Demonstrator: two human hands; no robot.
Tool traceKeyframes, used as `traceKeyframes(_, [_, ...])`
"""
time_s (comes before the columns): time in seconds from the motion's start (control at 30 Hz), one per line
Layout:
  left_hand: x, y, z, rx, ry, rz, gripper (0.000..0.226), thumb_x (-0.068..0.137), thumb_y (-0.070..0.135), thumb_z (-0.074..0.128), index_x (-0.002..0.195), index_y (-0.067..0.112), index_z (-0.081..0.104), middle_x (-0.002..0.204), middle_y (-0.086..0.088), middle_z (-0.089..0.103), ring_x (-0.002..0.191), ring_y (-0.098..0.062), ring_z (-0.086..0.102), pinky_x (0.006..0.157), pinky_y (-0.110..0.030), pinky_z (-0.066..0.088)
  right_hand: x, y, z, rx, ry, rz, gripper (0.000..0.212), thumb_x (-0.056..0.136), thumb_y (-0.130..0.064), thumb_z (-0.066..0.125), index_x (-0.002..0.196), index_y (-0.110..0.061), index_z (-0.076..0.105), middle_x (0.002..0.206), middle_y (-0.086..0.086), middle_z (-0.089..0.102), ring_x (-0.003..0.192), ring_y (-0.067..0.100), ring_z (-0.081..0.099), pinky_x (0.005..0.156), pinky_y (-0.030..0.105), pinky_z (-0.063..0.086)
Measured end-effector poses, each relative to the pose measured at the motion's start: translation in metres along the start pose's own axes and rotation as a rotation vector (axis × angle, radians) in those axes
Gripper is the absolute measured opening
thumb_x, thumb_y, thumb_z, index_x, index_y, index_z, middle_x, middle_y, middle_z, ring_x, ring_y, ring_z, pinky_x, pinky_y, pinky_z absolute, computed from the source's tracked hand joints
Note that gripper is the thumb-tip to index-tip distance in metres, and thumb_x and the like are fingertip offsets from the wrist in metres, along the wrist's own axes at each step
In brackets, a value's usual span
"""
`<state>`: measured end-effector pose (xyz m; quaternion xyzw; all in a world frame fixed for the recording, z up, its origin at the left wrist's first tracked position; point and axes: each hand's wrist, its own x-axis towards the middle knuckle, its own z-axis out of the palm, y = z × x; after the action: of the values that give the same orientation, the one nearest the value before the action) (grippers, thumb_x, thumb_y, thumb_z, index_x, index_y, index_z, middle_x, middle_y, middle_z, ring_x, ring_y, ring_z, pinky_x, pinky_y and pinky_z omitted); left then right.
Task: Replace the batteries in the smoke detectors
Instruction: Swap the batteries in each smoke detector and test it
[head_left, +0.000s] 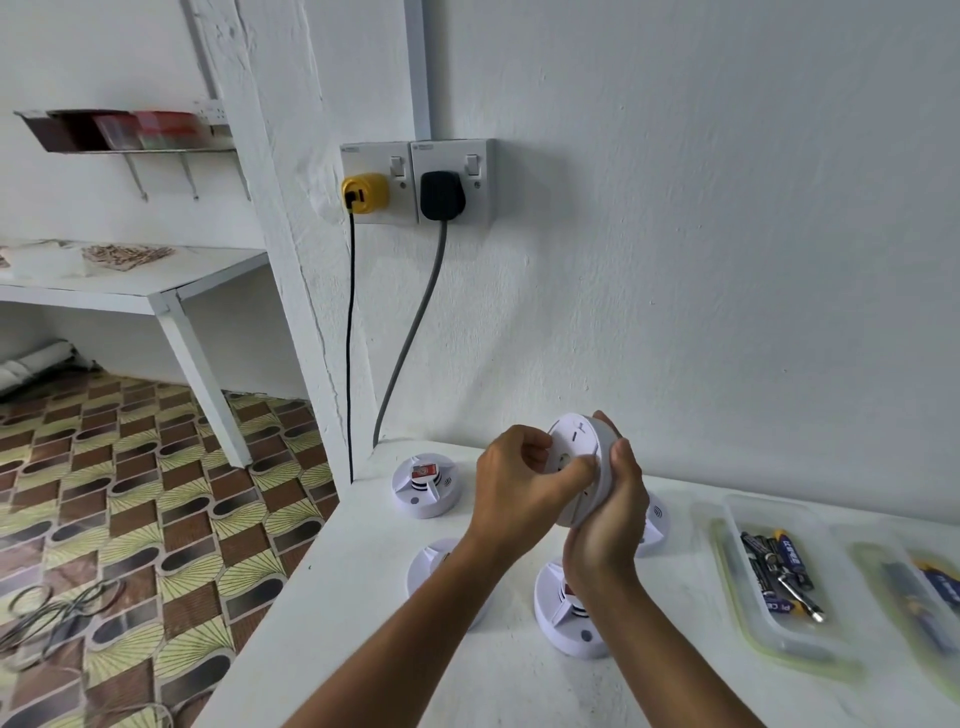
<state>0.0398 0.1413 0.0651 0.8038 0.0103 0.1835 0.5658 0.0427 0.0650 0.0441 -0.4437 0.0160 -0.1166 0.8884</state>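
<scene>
I hold a round white smoke detector (579, 441) up over the white table, tilted on edge with its flat back plate facing me. My right hand (610, 512) cups its rim from below and the right. My left hand (519, 483) grips the back plate, thumb across its middle. Several more white detectors lie on the table: one (426, 486) at the back left showing a red battery, one (563, 618) under my right wrist, one (434, 564) partly hidden by my left forearm, one (655, 525) behind my right hand. A clear tray (748, 587) at the right holds several batteries (779, 569).
A second clear tray (914, 597) with batteries lies at the far right edge. Two wall sockets carry a yellow plug (365, 193) and a black plug (440, 196), their cables hanging to the table's back left corner. The table's left edge drops to a patterned floor with loose cables (57, 613).
</scene>
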Motion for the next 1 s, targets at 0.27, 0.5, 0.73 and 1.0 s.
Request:
traceKeyframes(0.27, [0.001,0.001,0.007,-0.001,0.015,0.016,0.059,0.047,0.06,0.057,0.086,0.016,0.062,0.076,0.005,0.064,0.068,-0.005,0.059,0.057,-0.019,0.05,0.003,0.001,-0.002,-0.062,0.018,-0.133,0.056,0.071,-0.056,0.052,0.116,-0.025,0.064,0.126,0.011,0.063,0.118,0.025,0.06,0.105,0.052,0.042])
traceKeyframes(0.5, [0.001,-0.01,0.014,-0.01,0.047,0.0,0.056,0.049,0.059,0.058,0.084,0.015,0.064,0.074,0.004,0.066,0.07,-0.01,0.064,0.061,-0.025,0.055,0.0,0.004,-0.005,-0.109,0.026,-0.216,0.058,0.072,-0.054,0.05,0.117,-0.02,0.061,0.128,0.012,0.062,0.119,0.024,0.059,0.103,0.046,0.046])
traceKeyframes(0.73, [0.001,-0.014,0.017,-0.119,0.057,-0.06,0.061,0.054,0.061,0.054,0.081,0.008,0.068,0.068,0.002,0.065,0.062,-0.007,0.061,0.051,-0.013,0.046,0.005,0.009,-0.006,-0.18,-0.012,-0.317,0.063,0.074,-0.052,0.045,0.123,-0.014,0.055,0.118,-0.006,0.063,0.105,-0.002,0.063,0.083,0.013,0.051])
traceKeyframes(1.0, [0.019,-0.025,-0.011,-0.18,-0.054,-0.342,0.049,0.088,0.061,0.051,0.112,0.018,0.053,0.114,-0.008,0.061,0.097,-0.02,0.06,0.08,-0.035,0.051,0.035,0.0,-0.018,0.014,-0.105,0.394,0.045,0.094,-0.051,0.041,0.105,-0.018,0.07,0.106,0.014,0.071,0.106,0.034,0.061,0.088,0.044,0.047])
